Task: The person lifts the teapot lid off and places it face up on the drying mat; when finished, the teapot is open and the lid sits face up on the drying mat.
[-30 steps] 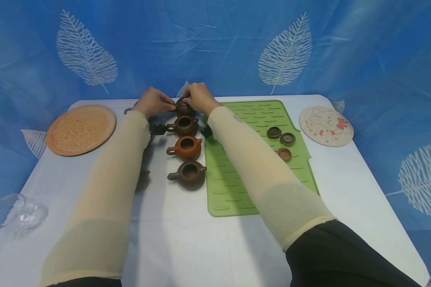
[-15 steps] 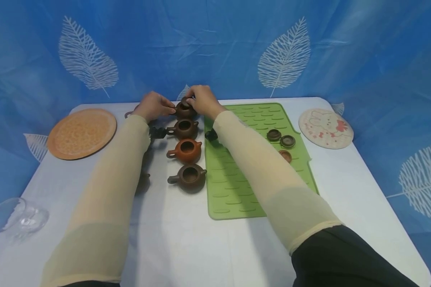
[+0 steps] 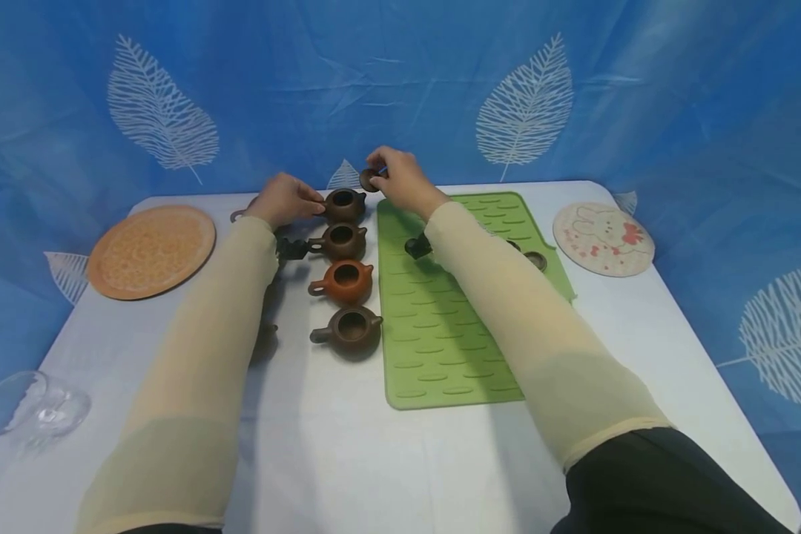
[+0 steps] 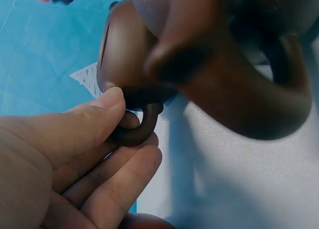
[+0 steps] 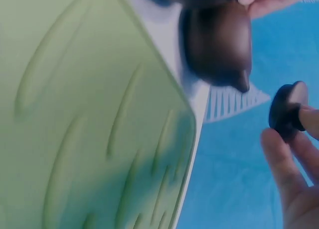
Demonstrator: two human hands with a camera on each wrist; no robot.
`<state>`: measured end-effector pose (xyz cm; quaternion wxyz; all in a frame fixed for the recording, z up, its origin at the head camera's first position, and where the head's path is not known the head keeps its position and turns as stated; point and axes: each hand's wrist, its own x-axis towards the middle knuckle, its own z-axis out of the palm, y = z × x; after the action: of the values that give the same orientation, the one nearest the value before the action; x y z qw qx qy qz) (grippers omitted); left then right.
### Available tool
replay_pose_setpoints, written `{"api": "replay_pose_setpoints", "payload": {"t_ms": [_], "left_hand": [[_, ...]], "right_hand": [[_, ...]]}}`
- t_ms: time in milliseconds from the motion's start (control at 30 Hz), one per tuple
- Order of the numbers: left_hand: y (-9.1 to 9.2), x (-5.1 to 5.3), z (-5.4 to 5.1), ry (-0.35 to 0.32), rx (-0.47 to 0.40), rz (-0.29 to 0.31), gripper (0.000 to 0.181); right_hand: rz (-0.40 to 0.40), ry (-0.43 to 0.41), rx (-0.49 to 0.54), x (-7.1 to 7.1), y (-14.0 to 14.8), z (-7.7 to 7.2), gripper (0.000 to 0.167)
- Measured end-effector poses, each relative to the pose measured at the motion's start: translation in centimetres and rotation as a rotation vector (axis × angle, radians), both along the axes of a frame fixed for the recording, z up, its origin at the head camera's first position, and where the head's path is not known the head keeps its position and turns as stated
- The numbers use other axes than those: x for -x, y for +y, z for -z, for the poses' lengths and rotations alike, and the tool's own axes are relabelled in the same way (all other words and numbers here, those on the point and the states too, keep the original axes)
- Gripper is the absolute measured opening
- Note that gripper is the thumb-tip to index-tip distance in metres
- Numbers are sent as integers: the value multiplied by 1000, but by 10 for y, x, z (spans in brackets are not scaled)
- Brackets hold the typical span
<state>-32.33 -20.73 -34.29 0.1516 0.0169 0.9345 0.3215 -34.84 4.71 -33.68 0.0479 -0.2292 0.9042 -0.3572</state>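
Observation:
At the back of a teapot column, my left hand point(image 3: 287, 199) pinches the handle point(image 4: 144, 130) of a small dark brown teapot point(image 3: 347, 213), whose top is uncovered. My right hand point(image 3: 407, 179) holds a dark round teapot lid point(image 3: 368, 180) in the air, just right of that pot. In the right wrist view the lid point(image 5: 280, 109) is tilted on edge between thumb and fingers. Nearer me stand another lidless brown teapot point(image 3: 348, 249), an orange-red one point(image 3: 351, 289) and a larger brown one point(image 3: 355, 345). All their spouts face right.
A green mat point(image 3: 440, 334) lies right of the teapots, bearing loose lids point(image 3: 536, 260) partly behind my right sleeve. More teapots point(image 3: 264, 345) are mostly hidden by my left arm. Around are a round orange mat point(image 3: 150, 252), a rabbit coaster point(image 3: 604, 237) and a tipped clear glass point(image 3: 60, 406).
My right hand has lifted the lid off the back teapot and moved it rightward, exposing the opening. My left hand has kept its hold on the handle.

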Motion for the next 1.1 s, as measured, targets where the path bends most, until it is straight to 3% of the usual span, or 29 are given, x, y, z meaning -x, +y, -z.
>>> {"api": "replay_pose_setpoints", "payload": {"t_ms": [133, 267, 467, 667, 900, 1100], "left_hand": [[2, 0, 1, 0, 9, -6, 32], [1, 0, 4, 0, 15, -4, 32], [1, 1, 4, 4, 6, -8, 32], [0, 2, 2, -2, 4, -2, 31], [1, 2, 1, -16, 10, -3, 33], [-1, 1, 0, -26, 11, 3, 33]], "right_hand": [[-29, -10, -54, 2, 15, 3, 53], [-15, -48, -89, 3, 27, 5, 48], [21, -136, 15, 5, 48, 6, 34], [27, -284, 106, 5, 76, 4, 42], [65, -281, 35, 0, 111, -5, 50], [135, -289, 58, -4, 138, -15, 50]]}}
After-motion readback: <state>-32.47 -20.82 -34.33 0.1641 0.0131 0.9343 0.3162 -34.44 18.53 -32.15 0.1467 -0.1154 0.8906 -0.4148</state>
